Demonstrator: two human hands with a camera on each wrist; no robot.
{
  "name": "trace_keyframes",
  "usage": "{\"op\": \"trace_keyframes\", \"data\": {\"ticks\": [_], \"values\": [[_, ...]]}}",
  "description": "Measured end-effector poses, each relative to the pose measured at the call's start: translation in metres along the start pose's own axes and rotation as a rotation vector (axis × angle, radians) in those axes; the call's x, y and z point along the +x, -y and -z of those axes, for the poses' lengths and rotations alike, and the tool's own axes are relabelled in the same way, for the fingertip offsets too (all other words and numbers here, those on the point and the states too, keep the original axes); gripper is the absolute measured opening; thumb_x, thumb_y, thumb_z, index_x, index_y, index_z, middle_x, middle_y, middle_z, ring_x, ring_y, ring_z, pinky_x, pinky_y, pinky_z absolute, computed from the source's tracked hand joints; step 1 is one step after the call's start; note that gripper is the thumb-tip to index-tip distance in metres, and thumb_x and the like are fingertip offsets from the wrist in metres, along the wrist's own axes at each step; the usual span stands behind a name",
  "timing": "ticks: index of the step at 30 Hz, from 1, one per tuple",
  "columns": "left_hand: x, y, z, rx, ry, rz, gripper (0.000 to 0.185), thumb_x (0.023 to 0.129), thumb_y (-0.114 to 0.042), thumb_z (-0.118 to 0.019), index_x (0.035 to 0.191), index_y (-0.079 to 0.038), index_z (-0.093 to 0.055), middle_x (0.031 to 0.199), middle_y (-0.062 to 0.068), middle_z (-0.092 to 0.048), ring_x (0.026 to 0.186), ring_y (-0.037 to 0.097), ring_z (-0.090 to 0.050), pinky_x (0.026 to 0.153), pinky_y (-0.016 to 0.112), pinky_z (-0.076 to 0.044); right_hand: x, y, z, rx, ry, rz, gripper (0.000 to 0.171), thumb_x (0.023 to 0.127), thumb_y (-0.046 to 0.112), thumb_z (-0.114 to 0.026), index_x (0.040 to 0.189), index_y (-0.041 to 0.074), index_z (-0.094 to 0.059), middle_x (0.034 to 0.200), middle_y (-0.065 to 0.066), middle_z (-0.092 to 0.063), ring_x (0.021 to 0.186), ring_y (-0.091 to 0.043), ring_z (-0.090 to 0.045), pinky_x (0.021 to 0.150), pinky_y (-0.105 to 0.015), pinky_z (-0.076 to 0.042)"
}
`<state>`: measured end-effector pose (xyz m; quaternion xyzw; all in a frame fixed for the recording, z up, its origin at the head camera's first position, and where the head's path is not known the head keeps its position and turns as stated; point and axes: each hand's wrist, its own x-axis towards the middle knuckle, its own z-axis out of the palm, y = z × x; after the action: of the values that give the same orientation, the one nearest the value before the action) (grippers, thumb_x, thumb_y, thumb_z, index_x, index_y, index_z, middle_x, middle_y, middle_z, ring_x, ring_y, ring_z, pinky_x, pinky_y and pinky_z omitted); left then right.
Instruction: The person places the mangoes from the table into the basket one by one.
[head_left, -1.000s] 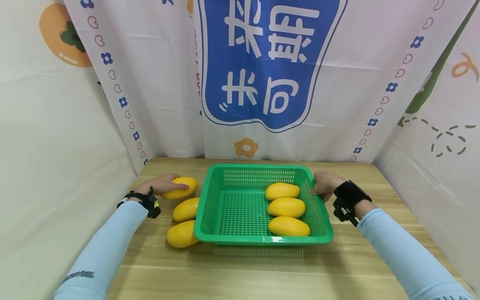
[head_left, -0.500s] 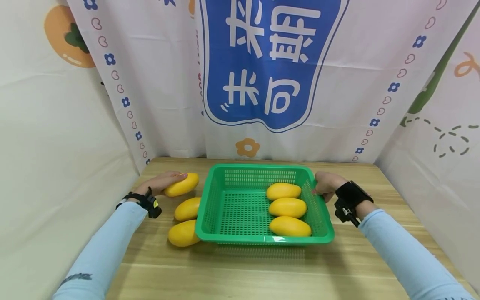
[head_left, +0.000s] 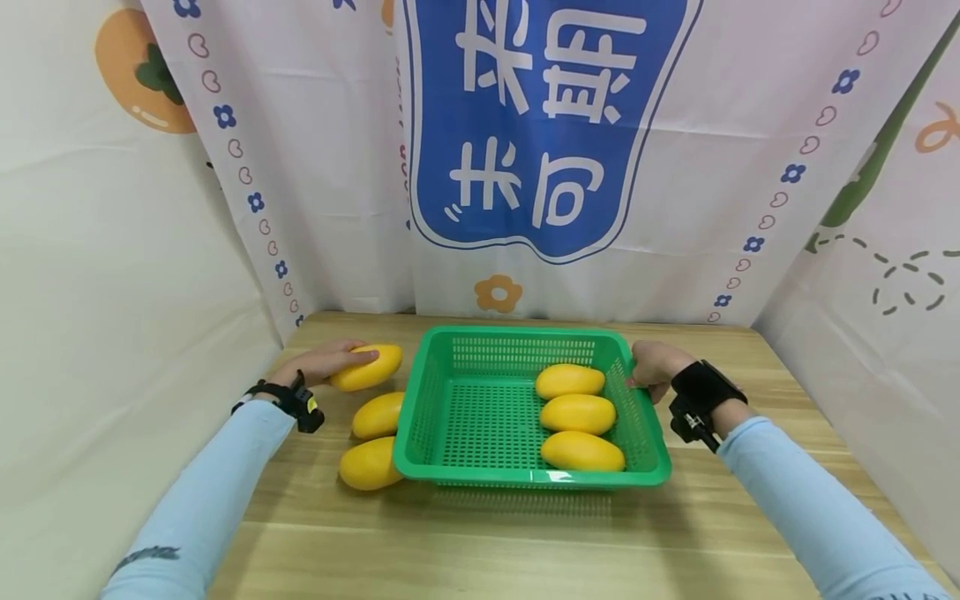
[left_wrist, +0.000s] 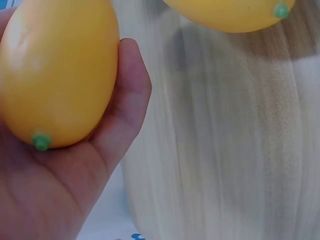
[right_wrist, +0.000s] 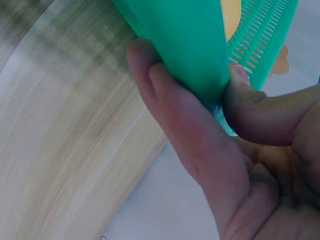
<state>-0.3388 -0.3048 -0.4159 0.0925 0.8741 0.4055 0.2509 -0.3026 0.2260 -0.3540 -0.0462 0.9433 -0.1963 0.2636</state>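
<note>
My left hand (head_left: 330,361) grips a yellow mango (head_left: 367,368) left of the green basket (head_left: 531,477). In the left wrist view the mango (left_wrist: 59,70) lies against the palm, its green stem nub toward the wrist. Two more mangoes, a farther one (head_left: 377,416) and a nearer one (head_left: 369,464), lie on the table, partly hidden by the basket's left rim. Inside the basket, three mangoes (head_left: 578,414) line up along the right side. My right hand (head_left: 657,368) pinches the basket's right rim; in the right wrist view its thumb and fingers (right_wrist: 192,130) clasp the green edge.
A wooden table (head_left: 465,550) carries everything. White printed cloth (head_left: 337,208) hangs behind it and on both sides. The basket's left half shows its bare slotted floor.
My left hand has raised its mango slightly and tilted it. The right hand stays on the basket rim, and the other mangoes keep their places. The whole view has shifted slightly.
</note>
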Motion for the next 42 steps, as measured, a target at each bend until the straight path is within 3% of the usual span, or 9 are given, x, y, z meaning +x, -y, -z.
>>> {"op": "trace_keyframes", "data": {"ticks": [3,9,14,21,27,32,37,42], "values": [[-0.001,-0.003,0.003,0.035,0.004,-0.018,0.074,0.102,-0.053,-0.046,0.151,0.001,-0.032,0.13,0.021,-0.05,0.108,0.026,-0.05,0.088,0.032,-0.048,0.0,0.0,0.0,-0.011,-0.001,0.009,0.01,0.098,0.004,-0.06,0.096,-0.006,-0.059,0.08,-0.01,-0.063,0.06,-0.013,-0.066,0.062,-0.029,-0.062],[-0.003,-0.007,0.007,0.004,0.027,-0.013,0.073,0.102,-0.051,-0.047,0.152,0.0,-0.031,0.126,0.019,-0.051,0.105,0.025,-0.051,0.086,0.032,-0.049,-0.001,0.001,0.001,-0.019,-0.002,0.02,0.01,0.098,0.004,-0.06,0.092,-0.004,-0.061,0.076,-0.008,-0.061,0.057,-0.012,-0.063,0.061,-0.028,-0.062],[-0.004,-0.007,0.005,0.021,0.015,-0.021,0.077,0.101,-0.053,-0.049,0.153,-0.001,-0.029,0.132,0.019,-0.049,0.108,0.026,-0.05,0.087,0.031,-0.049,-0.001,0.0,0.0,-0.021,0.0,0.017,0.01,0.098,0.005,-0.06,0.092,-0.003,-0.061,0.075,-0.007,-0.061,0.057,-0.012,-0.063,0.062,-0.029,-0.062],[-0.004,-0.005,0.003,0.045,0.0,-0.042,0.073,0.102,-0.053,-0.048,0.151,-0.001,-0.034,0.126,0.018,-0.053,0.105,0.025,-0.052,0.085,0.031,-0.049,0.0,-0.001,-0.001,-0.009,-0.007,0.01,0.01,0.098,0.004,-0.06,0.092,-0.004,-0.062,0.079,-0.008,-0.063,0.059,-0.012,-0.065,0.063,-0.029,-0.062],[-0.004,-0.006,0.005,0.031,-0.018,-0.029,0.079,0.101,-0.055,-0.047,0.154,-0.002,-0.027,0.135,0.022,-0.048,0.108,0.027,-0.051,0.087,0.032,-0.05,0.0,-0.001,-0.001,-0.021,-0.012,0.015,0.01,0.098,0.004,-0.06,0.092,-0.003,-0.062,0.079,-0.009,-0.064,0.057,-0.012,-0.065,0.062,-0.029,-0.062],[-0.007,-0.01,0.002,0.049,-0.027,-0.037,0.081,0.1,-0.057,-0.047,0.156,-0.004,-0.024,0.147,0.024,-0.041,0.119,0.031,-0.049,0.097,0.042,-0.05,0.0,0.0,0.0,-0.028,-0.009,0.012,0.01,0.098,0.005,-0.06,0.092,-0.003,-0.062,0.078,-0.008,-0.063,0.056,-0.011,-0.064,0.062,-0.029,-0.062],[-0.009,-0.014,-0.002,0.093,-0.037,-0.071,0.081,0.101,-0.057,-0.046,0.156,-0.001,-0.024,0.155,0.027,-0.032,0.134,0.04,-0.042,0.109,0.061,-0.04,0.0,0.0,-0.001,-0.01,-0.008,0.01,0.01,0.098,0.004,-0.06,0.094,-0.004,-0.062,0.079,-0.008,-0.063,0.058,-0.012,-0.065,0.062,-0.029,-0.062],[-0.011,-0.016,-0.004,0.103,-0.042,-0.102,0.077,0.102,-0.053,-0.045,0.155,0.0,-0.027,0.152,0.027,-0.037,0.129,0.037,-0.044,0.109,0.059,-0.04,0.002,0.0,-0.003,-0.004,-0.003,-0.001,0.009,0.099,0.004,-0.059,0.095,-0.004,-0.061,0.082,-0.009,-0.064,0.059,-0.012,-0.066,0.061,-0.028,-0.062]]}}
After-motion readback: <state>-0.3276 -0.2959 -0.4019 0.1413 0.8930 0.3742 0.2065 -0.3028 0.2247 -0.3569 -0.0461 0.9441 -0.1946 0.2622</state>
